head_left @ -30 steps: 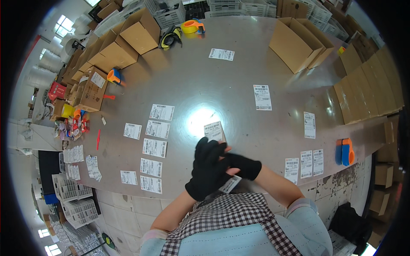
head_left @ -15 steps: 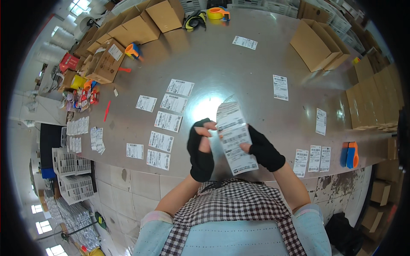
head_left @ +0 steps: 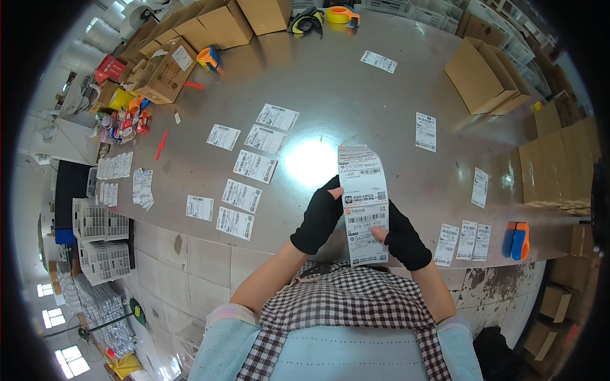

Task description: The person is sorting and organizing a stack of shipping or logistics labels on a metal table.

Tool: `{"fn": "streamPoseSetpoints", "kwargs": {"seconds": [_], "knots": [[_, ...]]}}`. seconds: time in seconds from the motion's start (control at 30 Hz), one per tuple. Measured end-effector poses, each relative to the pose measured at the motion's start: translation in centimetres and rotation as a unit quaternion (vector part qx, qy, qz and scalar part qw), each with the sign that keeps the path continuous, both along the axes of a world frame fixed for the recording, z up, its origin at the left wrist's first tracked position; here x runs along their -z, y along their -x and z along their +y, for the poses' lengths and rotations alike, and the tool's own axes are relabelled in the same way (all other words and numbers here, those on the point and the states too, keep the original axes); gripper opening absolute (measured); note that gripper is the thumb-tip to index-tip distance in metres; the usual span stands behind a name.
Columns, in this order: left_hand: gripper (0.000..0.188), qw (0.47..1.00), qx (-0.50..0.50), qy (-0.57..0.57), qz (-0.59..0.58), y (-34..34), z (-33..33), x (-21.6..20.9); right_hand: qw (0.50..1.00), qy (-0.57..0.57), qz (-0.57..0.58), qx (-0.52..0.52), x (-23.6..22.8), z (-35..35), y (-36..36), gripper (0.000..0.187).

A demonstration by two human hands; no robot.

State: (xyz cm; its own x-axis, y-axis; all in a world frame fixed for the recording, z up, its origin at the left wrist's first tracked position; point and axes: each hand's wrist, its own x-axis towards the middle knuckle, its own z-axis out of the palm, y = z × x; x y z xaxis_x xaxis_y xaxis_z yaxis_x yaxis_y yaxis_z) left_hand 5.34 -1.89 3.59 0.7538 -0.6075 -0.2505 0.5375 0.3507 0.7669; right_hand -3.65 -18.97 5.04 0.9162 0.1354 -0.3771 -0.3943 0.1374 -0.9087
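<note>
A strip of joined white shipping labels [head_left: 364, 181] hangs between my hands in front of the apron, printed side up, its far end curling over. My left hand [head_left: 319, 218], in a black fingerless glove, grips the strip's left edge with the thumb on top; its other fingers are hidden behind the paper. On the right edge, lower down, my right hand [head_left: 405, 238] in a matching glove pinches the strip, thumb across the front. Left of my hands, single labels [head_left: 255, 166] lie in a slanting column on the metal table. More labels [head_left: 466, 240] lie in a row at the right.
Along the far left edge stand open cardboard boxes [head_left: 222, 28], with tape dispensers [head_left: 208, 58] nearby. Another orange-and-blue tape dispenser [head_left: 520, 241] sits at the right front edge. Cartons [head_left: 480, 76] stand at the far right. A red cutter-like tool [head_left: 162, 145] lies at the left.
My left hand has turned and now holds the strip's edge with the thumb on top. The strip has swung straighter and shifted slightly right. The whole view has also shifted a little.
</note>
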Motion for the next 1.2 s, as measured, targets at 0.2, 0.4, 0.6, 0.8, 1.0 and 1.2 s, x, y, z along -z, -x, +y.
{"fn": "streamPoseSetpoints", "kwargs": {"seconds": [0.2,0.4,0.6,0.8,1.0,1.2], "knots": [[0.039,0.997,-0.008,-0.057,-0.05,0.1,-0.4,-0.5,1.0,0.011,0.015,-0.006,-0.2,-0.1,0.1,0.064],[0.03,0.998,-0.032,-0.054,-0.002,-0.5,-0.6,-0.4,1.0,-0.008,-0.002,-0.021,-0.8,-0.6,-0.1,0.065],[0.033,0.999,-0.036,0.019,0.026,-1.1,-0.6,-0.7,0.998,0.038,-0.024,-0.049,0.2,-0.8,0.3,0.061],[0.036,0.975,-0.027,0.14,0.168,-2.0,-0.3,-0.3,0.924,0.337,-0.153,-0.094,2.3,-1.4,0.5,0.046],[0.038,0.994,0.048,-0.092,0.044,1.1,-1.8,1.0,0.891,0.357,-0.257,0.113,0.2,-0.3,-1.3,0.041],[0.044,0.998,-0.001,0.008,0.057,-0.4,-1.5,2.9,0.848,0.372,-0.376,0.024,-0.1,-1.2,0.0,0.025]]}}
